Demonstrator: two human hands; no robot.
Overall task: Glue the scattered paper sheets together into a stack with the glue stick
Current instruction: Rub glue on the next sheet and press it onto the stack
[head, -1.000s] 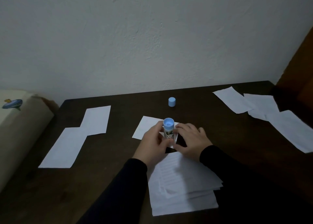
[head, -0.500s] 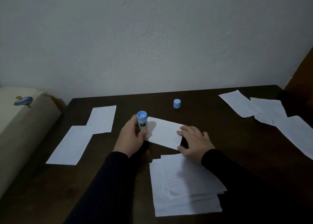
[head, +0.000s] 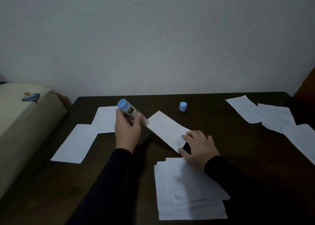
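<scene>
The left hand (head: 127,132) grips the glue stick (head: 132,112), tilted, blue base up-left, working end down-right at the paper sheet's (head: 167,131) left edge. The right hand (head: 199,146), fingers straight, presses that sheet's near end, just beyond the stack (head: 189,190). The blue cap (head: 183,106) stands beyond the sheet.

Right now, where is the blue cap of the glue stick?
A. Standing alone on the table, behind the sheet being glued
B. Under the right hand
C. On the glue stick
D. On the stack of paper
A: the blue cap stands by itself on the dark table, beyond the sheet, while the left hand grips the uncapped glue stick.
</scene>
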